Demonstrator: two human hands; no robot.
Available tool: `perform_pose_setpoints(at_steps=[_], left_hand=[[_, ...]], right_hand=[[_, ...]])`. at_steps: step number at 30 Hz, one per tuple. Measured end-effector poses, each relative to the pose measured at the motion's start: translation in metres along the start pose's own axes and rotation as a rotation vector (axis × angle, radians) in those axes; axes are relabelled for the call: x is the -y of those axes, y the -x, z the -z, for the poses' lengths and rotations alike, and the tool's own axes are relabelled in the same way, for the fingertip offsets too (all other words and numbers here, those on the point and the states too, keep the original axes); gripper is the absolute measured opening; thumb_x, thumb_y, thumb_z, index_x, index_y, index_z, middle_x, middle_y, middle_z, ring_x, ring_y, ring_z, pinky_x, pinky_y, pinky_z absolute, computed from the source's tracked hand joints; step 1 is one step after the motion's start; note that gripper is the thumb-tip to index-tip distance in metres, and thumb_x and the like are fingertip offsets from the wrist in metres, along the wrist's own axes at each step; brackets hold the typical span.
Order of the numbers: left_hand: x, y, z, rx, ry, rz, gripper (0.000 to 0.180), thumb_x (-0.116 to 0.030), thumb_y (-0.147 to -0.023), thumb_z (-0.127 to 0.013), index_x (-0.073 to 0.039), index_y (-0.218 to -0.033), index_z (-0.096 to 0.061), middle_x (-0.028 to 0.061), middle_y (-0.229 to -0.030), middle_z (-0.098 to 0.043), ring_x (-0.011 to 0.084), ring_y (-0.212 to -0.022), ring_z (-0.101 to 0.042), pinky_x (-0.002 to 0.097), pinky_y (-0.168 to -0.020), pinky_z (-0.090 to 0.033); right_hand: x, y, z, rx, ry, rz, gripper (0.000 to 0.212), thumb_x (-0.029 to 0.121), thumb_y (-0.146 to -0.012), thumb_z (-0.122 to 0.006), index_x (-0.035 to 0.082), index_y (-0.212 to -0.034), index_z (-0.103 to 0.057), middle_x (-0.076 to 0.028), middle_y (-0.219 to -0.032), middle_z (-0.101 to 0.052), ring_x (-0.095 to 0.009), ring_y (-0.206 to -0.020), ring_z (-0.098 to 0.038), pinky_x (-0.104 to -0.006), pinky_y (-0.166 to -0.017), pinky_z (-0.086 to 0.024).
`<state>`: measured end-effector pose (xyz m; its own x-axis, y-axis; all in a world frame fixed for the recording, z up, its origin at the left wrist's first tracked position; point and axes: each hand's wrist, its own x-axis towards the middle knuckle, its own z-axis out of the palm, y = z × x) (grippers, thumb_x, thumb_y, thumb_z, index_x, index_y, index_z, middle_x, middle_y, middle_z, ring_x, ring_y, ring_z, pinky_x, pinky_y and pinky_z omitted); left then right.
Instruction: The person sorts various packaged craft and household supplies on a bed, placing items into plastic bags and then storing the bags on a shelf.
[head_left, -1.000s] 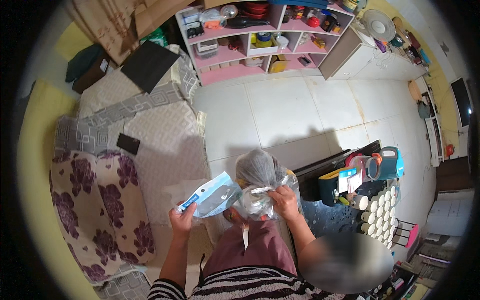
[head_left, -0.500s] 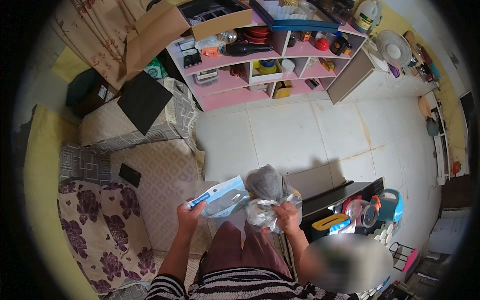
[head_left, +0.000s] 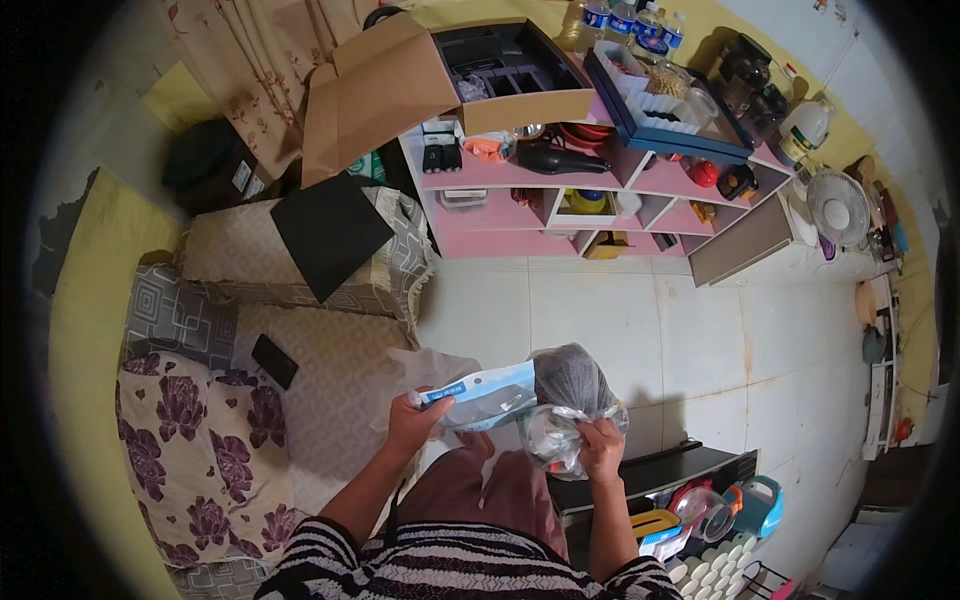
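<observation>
My left hand (head_left: 412, 422) pinches one end of a flat plastic packet (head_left: 490, 395), clear with a light-blue printed edge. A loose, see-through plastic bag (head_left: 425, 368) hangs beside that hand. My right hand (head_left: 600, 448) is closed on the gathered top of a crinkled clear plastic bag (head_left: 548, 440); what lies inside is hard to make out. Against it bulges a dark grey, thin plastic bag (head_left: 577, 380). The packet's far end reaches this grey bag. Both hands are held out in front of my lap.
A pink-and-white shelf (head_left: 480, 243) stands ahead, with an open cardboard box (head_left: 375, 95) and a blue tray (head_left: 680, 145) on top. Left are a covered sofa (head_left: 325, 340), a phone (head_left: 274, 362) and a black flat panel (head_left: 330, 235). Near right, a dark table (head_left: 690, 462) carries containers.
The view has tilted upward and shifted, so more of the shelf's top shows. Both hands keep their holds, and the packet now lies closer to the grey bag.
</observation>
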<state>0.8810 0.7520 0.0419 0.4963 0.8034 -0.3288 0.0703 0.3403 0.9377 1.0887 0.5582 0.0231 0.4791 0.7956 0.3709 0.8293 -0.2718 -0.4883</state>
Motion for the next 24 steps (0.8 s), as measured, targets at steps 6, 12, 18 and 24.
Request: perform_pose_setpoints(at_steps=[6, 12, 18, 24], left_hand=[[-0.028, -0.035, 0.003, -0.021, -0.048, -0.020, 0.012, -0.012, -0.072, -0.064, -0.001, -0.076, -0.061, -0.0030, -0.067, -0.057, 0.0028, -0.060, -0.047, 0.0185, -0.054, -0.038], [-0.043, -0.059, -0.004, -0.109, -0.061, -0.017, 0.014, -0.013, -0.072, -0.064, 0.000, -0.076, -0.061, -0.0015, -0.067, -0.057, 0.0038, -0.061, -0.048, 0.0194, -0.054, -0.038], [-0.036, -0.069, -0.004, -0.242, -0.059, -0.059, 0.013, -0.012, -0.073, -0.064, 0.000, -0.078, -0.060, -0.0019, -0.065, -0.056, 0.0040, -0.059, -0.048, 0.0192, -0.053, -0.039], [-0.034, -0.053, 0.015, -0.434, 0.075, -0.012, 0.012, -0.011, -0.073, -0.063, 0.000, -0.078, -0.060, -0.0019, -0.067, -0.057, 0.0037, -0.061, -0.049, 0.0193, -0.056, -0.040]], right_hand=[[0.001, -0.050, -0.007, 0.052, -0.006, 0.015, 0.020, -0.005, -0.050, -0.053, 0.006, -0.066, -0.059, -0.006, -0.058, -0.047, -0.025, -0.057, -0.050, -0.0331, -0.049, -0.041], [-0.022, -0.095, -0.025, 0.117, -0.062, 0.121, 0.017, -0.001, -0.054, -0.053, 0.009, -0.067, -0.058, -0.007, -0.058, -0.046, -0.025, -0.056, -0.048, -0.0347, -0.045, -0.037], [-0.024, -0.140, -0.041, 0.213, -0.197, 0.239, 0.022, -0.009, -0.050, -0.048, 0.004, -0.066, -0.058, -0.008, -0.054, -0.045, -0.025, -0.053, -0.048, -0.0322, -0.047, -0.037], [-0.012, -0.176, -0.077, 0.402, -0.190, 0.396, 0.015, -0.006, -0.053, -0.053, 0.005, -0.062, -0.057, -0.009, -0.053, -0.043, -0.025, -0.051, -0.046, -0.0343, -0.044, -0.034]])
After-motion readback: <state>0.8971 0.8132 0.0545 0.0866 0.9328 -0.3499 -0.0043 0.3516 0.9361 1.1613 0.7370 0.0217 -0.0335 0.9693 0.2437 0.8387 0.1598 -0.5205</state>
